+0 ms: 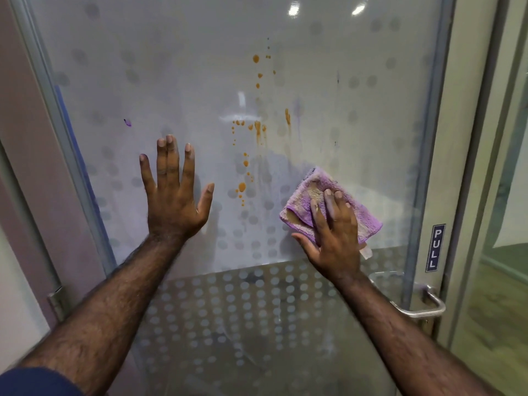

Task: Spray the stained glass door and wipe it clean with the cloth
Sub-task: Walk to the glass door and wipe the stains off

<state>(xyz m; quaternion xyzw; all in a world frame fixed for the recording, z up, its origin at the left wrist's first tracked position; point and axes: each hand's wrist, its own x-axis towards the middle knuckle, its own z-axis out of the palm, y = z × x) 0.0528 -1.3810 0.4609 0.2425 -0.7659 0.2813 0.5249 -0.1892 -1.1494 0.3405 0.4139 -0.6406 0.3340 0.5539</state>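
Observation:
The frosted glass door (pixel 200 81) with a dotted pattern fills the view. Orange stains (pixel 258 130) run down its middle in drips and spots, and a small purple mark (pixel 127 122) sits to the left. My left hand (pixel 174 192) lies flat against the glass with fingers spread, left of the stains. My right hand (pixel 333 230) presses a folded purple cloth (pixel 308 195), soiled brown, flat onto the glass to the lower right of the stains. No spray bottle is in view.
A metal door handle (pixel 423 307) juts out at the lower right, below a blue "PULL" sign (pixel 435 247) on the door's frame. A hinge (pixel 55 301) sits on the left frame. A glass panel and floor show at the far right.

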